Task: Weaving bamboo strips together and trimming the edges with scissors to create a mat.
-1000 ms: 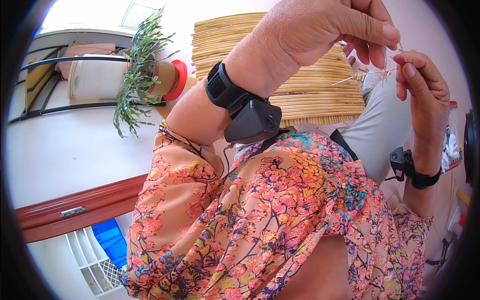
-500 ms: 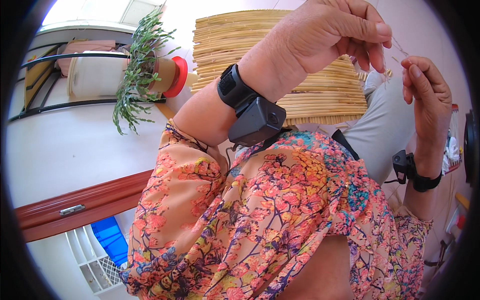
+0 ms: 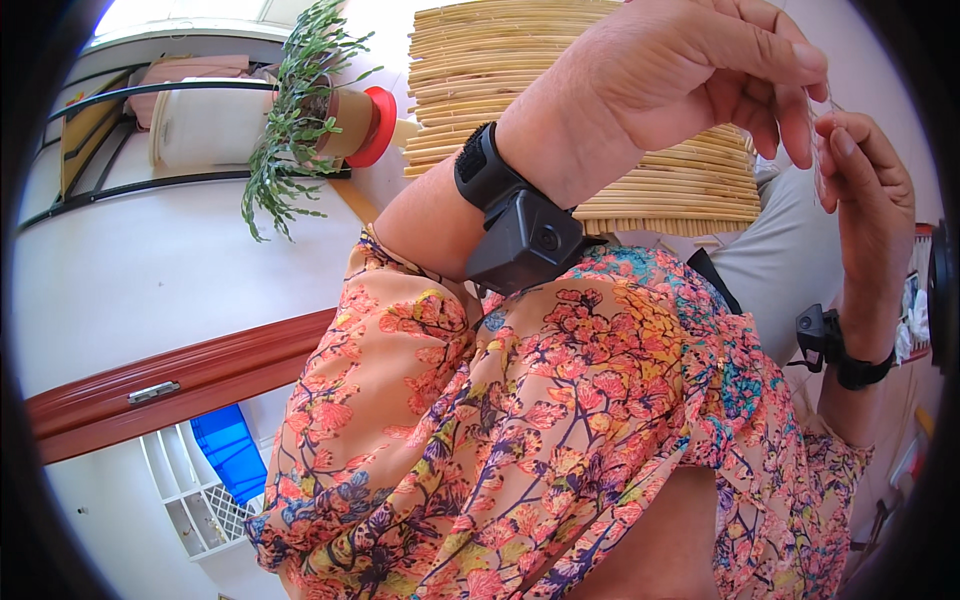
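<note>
My left hand [image 3: 690,75] is raised above a mat of pale yellow stalks [image 3: 490,75], its thumb and forefinger pinched on a thin pale string [image 3: 815,155]. To the right, my right hand [image 3: 866,185] has its thumb and fingertips closed on the same string, close to the left fingertips. Strands of the string hang between the two hands; their ends are too fine to follow. The stalks lie side by side in a flat sheet, and my left hand and forearm hide part of it. Neither hand touches the mat.
A trailing green plant [image 3: 290,140] in a brown pot [image 3: 350,122] with a red saucer [image 3: 378,127] stands at the left, by a black rail [image 3: 150,182]. Grey trousers [image 3: 790,250] cover my leg right of the mat. Each wrist wears a small black camera [image 3: 530,240].
My hands have come closer together, and the string strands now hang longer between them. The whole view has shifted slightly, with the mat and plant appearing farther right and higher.
</note>
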`<action>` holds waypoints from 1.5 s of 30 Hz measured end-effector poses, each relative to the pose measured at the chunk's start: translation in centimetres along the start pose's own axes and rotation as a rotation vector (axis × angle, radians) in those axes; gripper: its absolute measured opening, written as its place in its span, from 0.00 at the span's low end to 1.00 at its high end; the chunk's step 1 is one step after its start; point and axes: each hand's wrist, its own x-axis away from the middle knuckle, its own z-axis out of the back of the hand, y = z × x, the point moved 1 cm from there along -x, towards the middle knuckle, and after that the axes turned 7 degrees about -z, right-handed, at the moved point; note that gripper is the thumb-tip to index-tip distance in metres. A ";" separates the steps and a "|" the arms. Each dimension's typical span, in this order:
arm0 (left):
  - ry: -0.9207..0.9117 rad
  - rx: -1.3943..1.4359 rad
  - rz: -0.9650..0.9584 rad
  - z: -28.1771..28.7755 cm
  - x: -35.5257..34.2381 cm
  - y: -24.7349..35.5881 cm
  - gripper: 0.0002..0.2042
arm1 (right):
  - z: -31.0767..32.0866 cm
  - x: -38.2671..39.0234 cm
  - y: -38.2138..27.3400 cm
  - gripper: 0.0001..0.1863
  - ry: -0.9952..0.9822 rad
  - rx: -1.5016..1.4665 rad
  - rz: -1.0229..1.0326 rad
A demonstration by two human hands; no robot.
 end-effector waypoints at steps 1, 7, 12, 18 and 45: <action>0.119 -0.005 0.032 -0.7 0.1 0.4 0.08 | -0.1 -0.1 -0.3 0.12 -0.001 0.000 0.000; 0.223 -0.396 0.068 2.4 1.9 -0.6 0.10 | 1.6 1.1 -1.3 0.09 0.175 0.145 -0.041; 0.569 -0.703 0.043 4.9 6.6 2.0 0.08 | 8.6 -0.2 -0.4 0.08 0.431 0.120 0.050; 0.586 -1.334 -0.162 6.8 11.3 3.4 0.05 | 24.6 3.7 -2.3 0.09 0.828 0.447 0.081; 1.225 -0.447 0.097 10.6 29.9 4.2 0.23 | 41.9 15.3 10.9 0.10 1.320 0.749 -0.127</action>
